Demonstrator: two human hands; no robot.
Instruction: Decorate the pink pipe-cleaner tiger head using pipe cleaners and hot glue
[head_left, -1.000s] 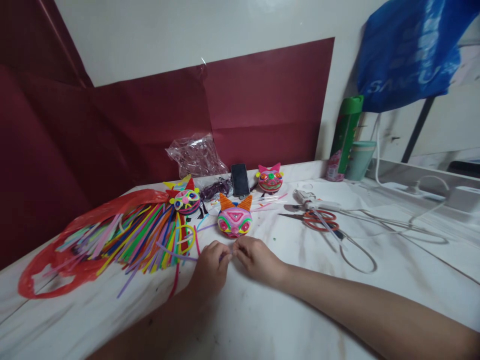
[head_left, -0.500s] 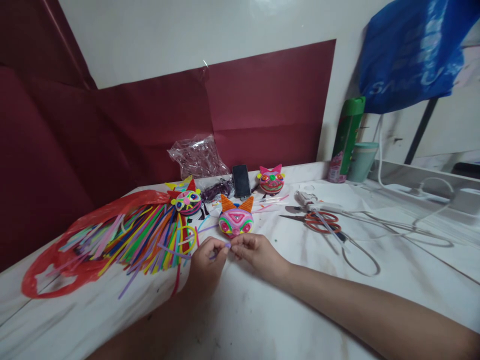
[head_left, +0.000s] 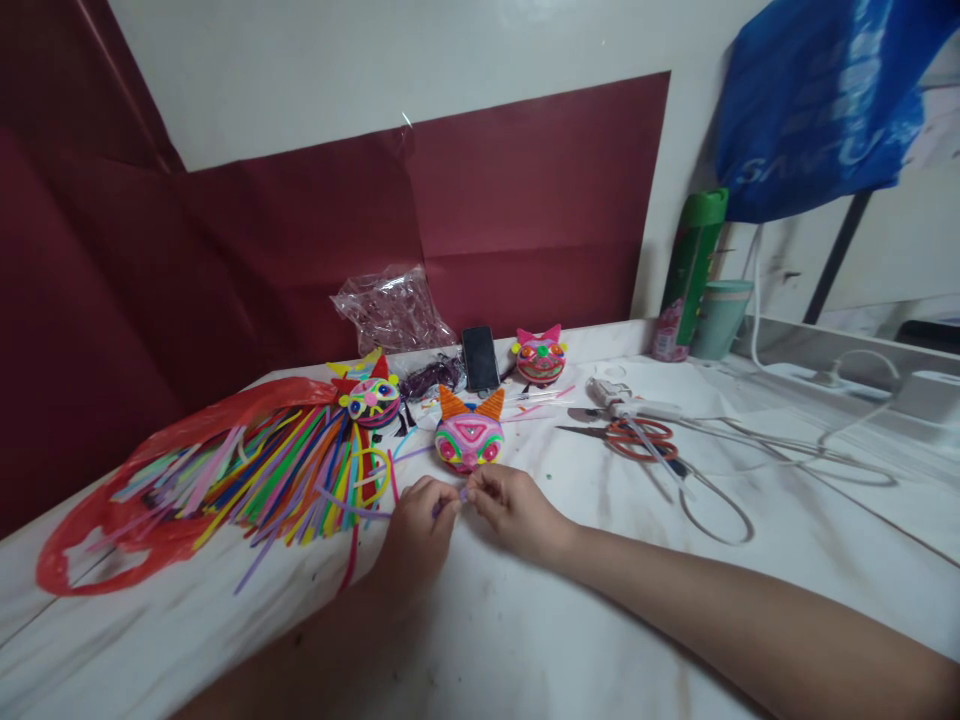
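Between my fingertips is a purple pipe cleaner (head_left: pixel 463 494), with a small curled part at its end. My left hand (head_left: pixel 421 522) pinches it, and a purple length trails out to the left of that hand. My right hand (head_left: pixel 516 512) pinches the curled end from the other side. Just beyond both hands sits a pink animal head (head_left: pixel 469 440) with orange ears, its face made of coiled pipe cleaners. Farther left, a yellow and pink animal head (head_left: pixel 373 400) with red ears rests by a spread bundle of many-coloured pipe cleaners (head_left: pixel 289 475).
Orange-handled scissors (head_left: pixel 637 438) and a glue gun (head_left: pixel 619 398) with its cord lie to the right. Another animal head (head_left: pixel 540 356) and a phone (head_left: pixel 481 358) are at the back. A green spray can (head_left: pixel 688 275) and a cup (head_left: pixel 720 320) stand back right. A red plastic bag (head_left: pixel 127 575) lies left.
The purple curl between my fingertips has shifted slightly to the right, and my fingers have turned a little around it. The view has moved slightly; the other things lie as before.
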